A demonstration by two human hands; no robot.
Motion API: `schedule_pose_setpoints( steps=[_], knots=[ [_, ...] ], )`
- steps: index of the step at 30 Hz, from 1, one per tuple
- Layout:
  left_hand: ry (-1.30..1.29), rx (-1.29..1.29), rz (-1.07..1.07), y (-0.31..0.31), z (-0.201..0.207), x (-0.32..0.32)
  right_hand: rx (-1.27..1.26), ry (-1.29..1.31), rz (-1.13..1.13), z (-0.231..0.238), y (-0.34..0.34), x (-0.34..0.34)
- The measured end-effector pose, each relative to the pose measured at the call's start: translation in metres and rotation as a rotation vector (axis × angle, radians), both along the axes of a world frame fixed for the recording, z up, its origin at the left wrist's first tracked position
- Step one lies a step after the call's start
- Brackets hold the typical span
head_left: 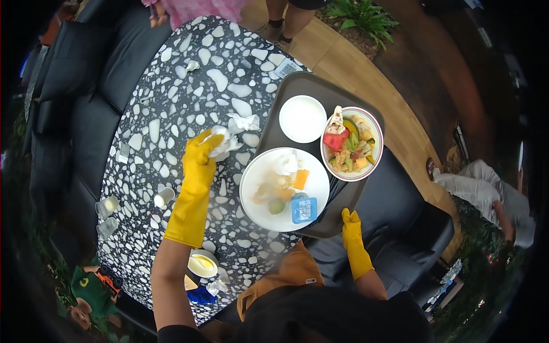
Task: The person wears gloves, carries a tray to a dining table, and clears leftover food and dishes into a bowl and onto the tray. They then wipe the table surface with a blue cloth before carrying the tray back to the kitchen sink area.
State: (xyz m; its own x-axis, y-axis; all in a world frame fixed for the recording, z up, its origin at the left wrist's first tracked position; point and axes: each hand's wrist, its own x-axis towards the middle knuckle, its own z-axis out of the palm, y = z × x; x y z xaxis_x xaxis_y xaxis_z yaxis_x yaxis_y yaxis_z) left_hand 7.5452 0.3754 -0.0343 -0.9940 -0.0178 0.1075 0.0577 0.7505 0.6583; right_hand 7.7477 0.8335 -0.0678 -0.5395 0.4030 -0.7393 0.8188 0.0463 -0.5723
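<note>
In the head view, the crumpled white paper (227,146) was a soft, creased wad, held over the table (143,171) just left of the tray (293,86). The left hand (201,157), in a smooth yellow rubber glove, pinched it in bent fingers; a second loose scrap (246,122) lay just beyond. The right hand (355,237), gloved alike, was at the tray's near right edge, its fingers close together; whether they closed round the rim could not be made out. The tray was dark brown, flat and round-cornered, reaching past the table's edge over a glossy black seat (380,197). It bore a plain white round dish (303,119), a red-rimmed oval bowl (380,140) heaped with mixed food, and a broad white plate (247,194) with leftovers, crumpled tissue and a blue-topped tub (303,210). Blurring softened the plate's middle. The tabletop was black, set with pale, rounded, pebble-like shapes; clear ribbed plastic cups (107,207) lay near its left edge.
</note>
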Motion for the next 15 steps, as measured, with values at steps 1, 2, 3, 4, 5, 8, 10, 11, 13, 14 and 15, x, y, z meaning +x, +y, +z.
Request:
schedule_pose_setpoints(
  steps=[1, 2, 3, 4, 5, 8, 10, 11, 13, 14, 15],
  knots=[
    [-0.022, 0.068, -0.088, 0.009, 0.005, -0.013, 0.015, -0.124, -0.009, 0.008, -0.003, -0.006],
    [0.034, -0.021, -0.157, 0.029, 0.022, -0.029, 0.022, -0.125, -0.025, 0.002, 0.0, 0.001],
    [-0.059, -0.106, -0.171, 0.038, 0.016, -0.035, 0.02, -0.034, -0.009, -0.008, 0.004, 0.01],
    [-0.136, -0.17, -0.235, 0.048, 0.015, -0.043, 0.017, 0.057, 0.011, -0.011, 0.006, 0.014],
    [-0.212, -0.233, -0.302, 0.056, 0.013, -0.052, 0.024, 0.052, 0.006, -0.013, 0.009, 0.016],
    [-0.34, -0.378, -0.223, 0.062, -0.037, -0.057, 0.021, 0.112, 0.004, -0.011, -0.003, 0.004],
    [0.031, -0.385, -0.363, 0.058, -0.048, -0.052, 0.023, 0.088, -0.015, -0.006, -0.006, -0.006],
    [0.078, -0.303, -0.401, 0.048, -0.05, -0.052, 0.004, 0.079, -0.002, -0.004, -0.007, -0.007],
    [0.155, -0.23, -0.261, 0.052, -0.033, -0.05, 0.075, 0.06, 0.019, -0.015, 0.0, -0.002],
    [0.052, -0.277, -0.155, 0.054, -0.017, -0.048, 0.123, 0.054, 0.064, -0.02, 0.001, -0.001],
    [0.119, -0.171, -0.123, 0.047, -0.015, -0.04, 0.128, 0.045, 0.05, -0.02, 0.0, -0.003]
  ],
)
